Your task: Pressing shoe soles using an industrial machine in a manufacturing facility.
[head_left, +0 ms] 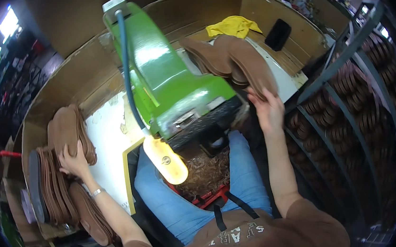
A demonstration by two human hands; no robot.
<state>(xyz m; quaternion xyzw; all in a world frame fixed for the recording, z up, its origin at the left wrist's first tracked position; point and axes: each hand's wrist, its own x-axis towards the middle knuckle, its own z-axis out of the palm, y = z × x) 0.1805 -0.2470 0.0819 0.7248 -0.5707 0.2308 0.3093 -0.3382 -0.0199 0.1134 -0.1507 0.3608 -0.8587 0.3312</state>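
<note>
Beside green machine: left hand grips stacked brown leather soles, right hand grasps one of the unprocessed brown sole pieces; many remain.

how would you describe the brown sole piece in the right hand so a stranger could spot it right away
Start at the big green machine in the middle. Just to its right, brown soles lie fanned on the white tabletop. The one meant is the brown sole piece nearest the person, gripped at its lower end by the right hand; the others lie untouched.

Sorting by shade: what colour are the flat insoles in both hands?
Brown insoles, clearest in the head view.
</note>
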